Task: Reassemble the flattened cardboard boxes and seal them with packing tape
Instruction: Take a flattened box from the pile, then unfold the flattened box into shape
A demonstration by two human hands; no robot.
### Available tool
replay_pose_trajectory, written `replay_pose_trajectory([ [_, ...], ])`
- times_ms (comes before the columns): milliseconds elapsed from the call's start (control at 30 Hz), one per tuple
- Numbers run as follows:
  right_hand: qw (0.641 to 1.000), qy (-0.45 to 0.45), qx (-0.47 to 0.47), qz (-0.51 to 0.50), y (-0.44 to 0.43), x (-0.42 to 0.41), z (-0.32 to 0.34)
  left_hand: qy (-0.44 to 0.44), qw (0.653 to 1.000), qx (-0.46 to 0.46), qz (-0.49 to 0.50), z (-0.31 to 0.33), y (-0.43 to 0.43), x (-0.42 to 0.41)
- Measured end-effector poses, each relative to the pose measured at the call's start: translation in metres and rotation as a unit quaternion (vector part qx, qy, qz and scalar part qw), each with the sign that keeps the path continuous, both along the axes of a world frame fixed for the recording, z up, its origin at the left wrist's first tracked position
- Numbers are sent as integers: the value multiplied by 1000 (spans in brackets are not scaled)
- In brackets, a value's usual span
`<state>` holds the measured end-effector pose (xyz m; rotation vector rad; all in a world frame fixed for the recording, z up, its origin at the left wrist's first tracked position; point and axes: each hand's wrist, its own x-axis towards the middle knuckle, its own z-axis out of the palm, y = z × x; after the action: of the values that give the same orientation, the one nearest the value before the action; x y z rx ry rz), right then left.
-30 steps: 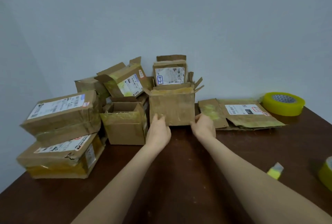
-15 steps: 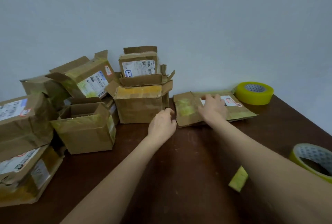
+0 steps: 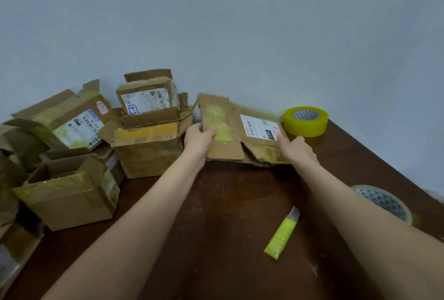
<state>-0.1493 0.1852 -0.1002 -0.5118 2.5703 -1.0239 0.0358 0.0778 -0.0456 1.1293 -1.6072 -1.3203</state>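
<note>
Your left hand point(image 3: 199, 137) pinches the near-left edge of the flattened cardboard box point(image 3: 240, 129), thumb on top of the yellowed tape. Your right hand point(image 3: 296, 149) holds its right edge beside the shipping label point(image 3: 260, 126). The box is tilted up off the counter point(image 3: 228, 203), near the yellow packing tape roll point(image 3: 305, 121). You seem to be fetching the next flat. Next, draw it toward you and push its walls square. Half a second ago it lay flat under your right palm, your left hand just short of it.
</note>
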Motion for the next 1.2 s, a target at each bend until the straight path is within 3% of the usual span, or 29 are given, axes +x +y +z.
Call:
replay_pose_trajectory([
  [100, 991, -48, -128, 10, 12, 11, 16, -12, 994, -103, -14, 29, 22, 31],
  [200, 909, -168, -379, 55, 27, 35, 39, -13, 988, -151, -39, 38, 31, 77],
  [267, 874, -181, -440, 100, 40, 57, 51, 19, 988, -137, -71, 36, 37, 111],
  [400, 863, -144, -449, 182, 63, 119, 59, 4, 989, -129, -79, 23, 41, 174],
  [500, 879, -75, -422, 211, 80, 167, 42, -35, 993, -102, -54, 8, 54, 209],
  [667, 886, 58, -355, 294, 93, 221, -3, -37, 987, -80, -135, -35, 89, 232],
  [767, 882, 95, -352, 299, 95, 214, -2, 9, 989, -106, -106, -33, 95, 233],
  [867, 860, 87, -381, 327, 95, 195, 17, 90, 976, -189, -66, -22, 93, 233],
  [967, 853, 99, -360, 364, 87, 181, 29, 94, 966, -230, -66, -17, 88, 230],
  [1200, 847, 120, -332, 398, 80, 176, 28, 87, 979, -177, -42, -21, 79, 215],
])
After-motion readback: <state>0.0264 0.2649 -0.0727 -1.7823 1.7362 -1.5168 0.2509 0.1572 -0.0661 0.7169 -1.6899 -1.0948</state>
